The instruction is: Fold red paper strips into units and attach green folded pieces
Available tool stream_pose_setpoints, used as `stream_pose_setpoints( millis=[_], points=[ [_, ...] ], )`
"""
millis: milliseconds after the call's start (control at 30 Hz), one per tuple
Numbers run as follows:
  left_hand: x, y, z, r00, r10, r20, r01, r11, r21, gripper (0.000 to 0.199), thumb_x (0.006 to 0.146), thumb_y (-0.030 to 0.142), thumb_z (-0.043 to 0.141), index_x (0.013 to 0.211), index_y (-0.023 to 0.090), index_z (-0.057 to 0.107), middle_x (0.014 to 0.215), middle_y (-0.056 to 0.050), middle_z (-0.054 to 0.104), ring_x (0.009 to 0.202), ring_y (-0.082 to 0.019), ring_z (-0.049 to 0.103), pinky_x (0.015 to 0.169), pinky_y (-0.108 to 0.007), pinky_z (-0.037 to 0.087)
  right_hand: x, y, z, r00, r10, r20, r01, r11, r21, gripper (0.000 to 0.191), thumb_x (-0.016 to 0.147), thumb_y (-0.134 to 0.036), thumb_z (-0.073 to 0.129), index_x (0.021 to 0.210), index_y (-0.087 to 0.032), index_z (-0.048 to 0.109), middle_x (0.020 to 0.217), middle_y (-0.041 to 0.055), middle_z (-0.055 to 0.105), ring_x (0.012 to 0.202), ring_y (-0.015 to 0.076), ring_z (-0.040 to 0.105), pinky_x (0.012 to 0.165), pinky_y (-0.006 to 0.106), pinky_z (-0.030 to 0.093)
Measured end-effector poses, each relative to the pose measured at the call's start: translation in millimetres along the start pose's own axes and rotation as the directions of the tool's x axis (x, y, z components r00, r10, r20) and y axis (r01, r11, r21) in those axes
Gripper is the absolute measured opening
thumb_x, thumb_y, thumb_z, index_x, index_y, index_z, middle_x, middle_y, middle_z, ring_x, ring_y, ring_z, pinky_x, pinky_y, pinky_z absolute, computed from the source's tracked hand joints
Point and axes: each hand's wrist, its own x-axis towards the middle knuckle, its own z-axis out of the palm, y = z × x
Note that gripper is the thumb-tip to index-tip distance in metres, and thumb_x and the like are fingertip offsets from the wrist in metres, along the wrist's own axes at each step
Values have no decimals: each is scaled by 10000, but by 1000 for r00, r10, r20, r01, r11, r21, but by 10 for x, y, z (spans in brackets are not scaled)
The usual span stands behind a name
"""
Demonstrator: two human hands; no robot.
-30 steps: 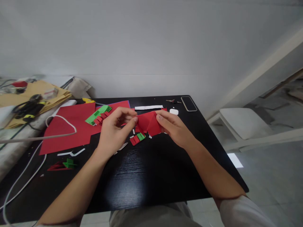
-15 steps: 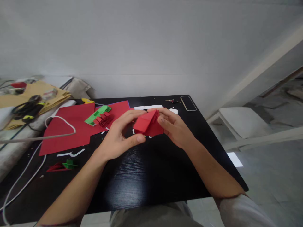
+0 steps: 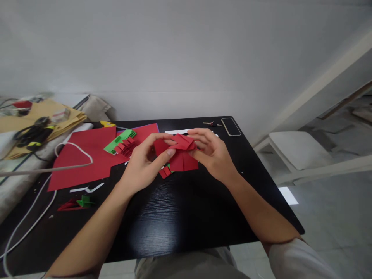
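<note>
Pinching, left hand (image 3: pixel 141 164) first: thumb in front, fingertips behind, closed on the left tip of a folded red paper (image 3: pixel 183 142). Gripping the opposite end with the right hand (image 3: pixel 216 159), thumb low on the near side, other fingers bent and fanned apart behind. Held right in between, over the black table (image 3: pixel 209 213), closer to the far edge than to the near one. Creased into crossing flaps on top (and below, more red in two panels; same piece or another, cannot tell).

Just under the left thumb, partly covered: a small red-and-green piece (image 3: pixel 165 171). Behind the fingers, along the far edge: a white strip (image 3: pixel 178 131). Over to the right by that edge: keys (image 3: pixel 212 124), then a phone (image 3: pixel 231 127) at the far right corner!

Across to the left now: a red pleated piece (image 3: pixel 125 148) against a green pleated piece (image 3: pixel 120 140), on top of red sheets (image 3: pixel 83 159). At the far edge behind, a yellow handle (image 3: pixel 107 124). Toward the near left corner: white paper scraps (image 3: pixel 87 189) and another red-and-green piece (image 3: pixel 80 203). Looped over the sheets, a white cable (image 3: pixel 43 170). Toward the far left corner, brown envelopes (image 3: pixel 72 115) under a black cable (image 3: pixel 37 131). Past the right edge, a white seat (image 3: pixel 299 149).
</note>
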Motion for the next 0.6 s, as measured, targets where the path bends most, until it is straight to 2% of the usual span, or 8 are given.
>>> stream_pose_setpoints(
  millis=[67,167,300,367,467,600],
  points=[
    [4,24,15,999,-35,10,35,999,-32,395,934,450,720,1244,213,659,1094,-73,734,896,-183,686,739,-282,565,-13,10,11,999,-40,19,40,999,-23,465,838,-147,772,1264,-282,642,1231,44,743,1204,225,708,1013,387,598],
    [14,49,32,997,-68,23,70,994,-79,379,937,453,718,1213,202,652,1000,-51,714,757,-136,637,658,-251,535,-28,7,28,999,-43,21,44,998,-50,366,876,-199,766,1216,-270,652,1113,36,774,1083,215,756,948,375,626],
    [23,14,62,997,-71,42,78,975,-207,333,935,386,730,1186,203,609,902,-20,680,741,-125,629,685,-251,548,-29,-11,64,997,-6,-82,3,1000,-30,358,874,-272,791,1189,-268,621,969,17,783,905,204,779,842,366,645],
    [20,-22,87,994,-88,71,103,966,-238,394,904,328,765,1222,216,562,926,-14,675,776,-129,642,712,-255,557,-24,-12,89,990,22,-136,-21,1000,5,414,860,-275,801,1204,-284,573,929,5,774,838,200,773,779,358,643],
    [8,-66,127,984,-131,122,159,953,-258,536,871,269,788,1309,245,479,896,11,656,699,-113,619,647,-242,533,-14,-4,116,981,33,-190,-27,999,33,407,841,-276,807,1148,-289,541,904,-6,755,777,187,752,718,341,625],
    [2,-87,152,993,-111,27,114,948,-298,591,848,209,784,1321,280,438,825,54,615,642,-94,598,622,-222,510,8,14,94,981,16,-195,-22,999,-28,225,862,-330,781,944,-242,590,835,-3,705,760,164,694,712,319,581]
  ],
)
